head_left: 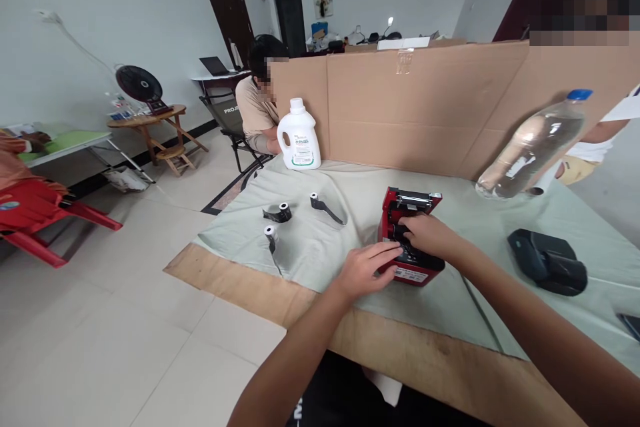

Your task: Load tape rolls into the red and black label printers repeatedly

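A red and black receipt printer (411,275) sits on the cloth-covered table with its lid raised. My left hand (367,269) holds the printer's near left edge, fingers over the top and thumb against the front. Into the printer's compartment reaches my right hand (425,235), its fingers bent and closed. What those fingers hold, if anything, is hidden by the hand and the dark interior. To the left lie three small rolls of dark paper: one roll (271,232) nearest, another roll (284,211) behind it, and a third roll (315,199) with its strip trailing right.
A white jug (300,137) stands at the back left before a cardboard screen (400,107). At right are a large tilted water bottle (537,143) and a black card terminal (547,261). The wooden table edge (240,293) runs in front. People sit behind the screen and far left.
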Tool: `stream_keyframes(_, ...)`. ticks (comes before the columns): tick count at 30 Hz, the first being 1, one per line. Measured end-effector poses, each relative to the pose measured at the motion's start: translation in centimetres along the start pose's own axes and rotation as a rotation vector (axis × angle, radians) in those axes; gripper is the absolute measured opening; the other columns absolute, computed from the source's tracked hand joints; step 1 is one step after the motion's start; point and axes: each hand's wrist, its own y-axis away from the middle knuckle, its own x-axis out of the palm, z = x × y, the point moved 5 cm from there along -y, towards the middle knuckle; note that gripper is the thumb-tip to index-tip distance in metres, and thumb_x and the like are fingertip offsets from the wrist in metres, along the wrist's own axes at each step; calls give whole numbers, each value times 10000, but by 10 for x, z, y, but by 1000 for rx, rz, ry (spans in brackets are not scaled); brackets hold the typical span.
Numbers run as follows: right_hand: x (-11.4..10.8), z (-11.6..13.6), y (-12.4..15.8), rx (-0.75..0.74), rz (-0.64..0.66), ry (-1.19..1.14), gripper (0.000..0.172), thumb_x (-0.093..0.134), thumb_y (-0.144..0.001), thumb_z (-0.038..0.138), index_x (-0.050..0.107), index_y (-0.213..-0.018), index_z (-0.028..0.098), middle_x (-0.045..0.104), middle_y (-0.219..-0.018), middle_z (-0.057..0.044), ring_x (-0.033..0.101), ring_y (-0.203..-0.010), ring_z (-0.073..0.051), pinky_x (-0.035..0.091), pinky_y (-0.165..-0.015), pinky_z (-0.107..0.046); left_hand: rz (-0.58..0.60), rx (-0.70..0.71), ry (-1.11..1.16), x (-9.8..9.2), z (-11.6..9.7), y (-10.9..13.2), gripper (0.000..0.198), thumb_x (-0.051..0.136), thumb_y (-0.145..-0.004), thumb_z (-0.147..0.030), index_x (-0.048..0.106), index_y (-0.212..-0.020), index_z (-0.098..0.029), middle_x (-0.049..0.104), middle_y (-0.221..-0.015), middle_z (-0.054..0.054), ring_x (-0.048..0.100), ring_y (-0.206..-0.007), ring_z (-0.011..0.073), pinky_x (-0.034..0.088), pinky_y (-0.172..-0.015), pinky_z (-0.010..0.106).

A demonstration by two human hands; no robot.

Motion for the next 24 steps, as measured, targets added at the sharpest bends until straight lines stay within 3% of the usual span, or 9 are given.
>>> stream_keyframes(4, 0, 1, -9, 9, 62, 2, 262, 555, -908, 156, 738, -1095, 161, 742, -1103, -155, 648, -1123, -342, 421, -938, -416, 26, -56, 10, 2, 0, -2, 379, 557, -968, -281, 647, -1335, -256, 676, -1376, 49, 699, -1172, 193, 597, -976, 324)
stream_keyframes(8, -1, 3, -13, 12, 84, -42, 241, 568, -890, 183, 768, -1024, 173, 757, -1065, -142, 653, -1104, -333, 407, -951, -427, 61, -151, -64, 2, -2, -17, 446, 600, -951, -401, 634, -1376, -270, 660, -1401, 40, 663, -1149, 241, 545, -1017, 403)
stream_keyframes(13, -2, -10, 10, 25, 43, -258, 282, 497, -911, 215, 778, -928, 232, 771, -1030, -85, 665, -1061, -310, 441, -881, -405, 195, -218, -129, 5, -3, -37, 369, 634, -933, -440, 728, -1254, -285, 744, -1245, 18, 571, -1136, 297, 461, -1011, 456)
stream_keyframes(15, -6, -25, 24, 48, -93, -442, 286, 479, -907, 247, 761, -859, 241, 773, -954, -51, 686, -934, -268, 470, -817, -369, 205, -228, -113, 6, -2, -40, 300, 633, -937, -392, 763, -1184, -284, 764, -1181, 15, 562, -1125, 292, 444, -991, 441)
stream_keyframes(17, -14, -47, 37, 152, -374, -589, 258, 492, -891, 300, 735, -833, 236, 757, -886, -47, 673, -823, -241, 486, -756, -347, 176, -247, -102, 6, -1, -42, 248, 631, -941, -351, 785, -1124, -284, 776, -1125, 12, 560, -1112, 281, 434, -968, 425)
stream_keyframes(20, -20, -76, 43, 306, -788, -713, 304, 539, -874, 424, 709, -1025, 222, 741, -1037, -92, 649, -841, -252, 502, -755, -373, 130, -250, -136, 6, -1, -44, 211, 609, -970, -339, 807, -1031, -294, 773, -1068, 15, 557, -1094, 263, 422, -930, 412)
stream_keyframes(22, -13, -82, 33, 272, -832, -859, 396, 533, -875, 488, 673, -1127, 217, 725, -1105, -108, 644, -883, -258, 516, -771, -393, 121, -222, -180, 7, -3, -46, 227, 589, -995, -355, 808, -1018, -303, 749, -1082, 23, 555, -1072, 246, 417, -912, 402)
stream_keyframes(24, -4, -79, 23, 200, -778, -1014, 398, 511, -893, 521, 661, -1103, 218, 724, -1034, -92, 642, -889, -252, 524, -779, -397, 112, -191, -218, 6, -5, -47, 240, 573, -1012, -368, 805, -1028, -310, 715, -1097, 33, 549, -1037, 225, 419, -901, 388)
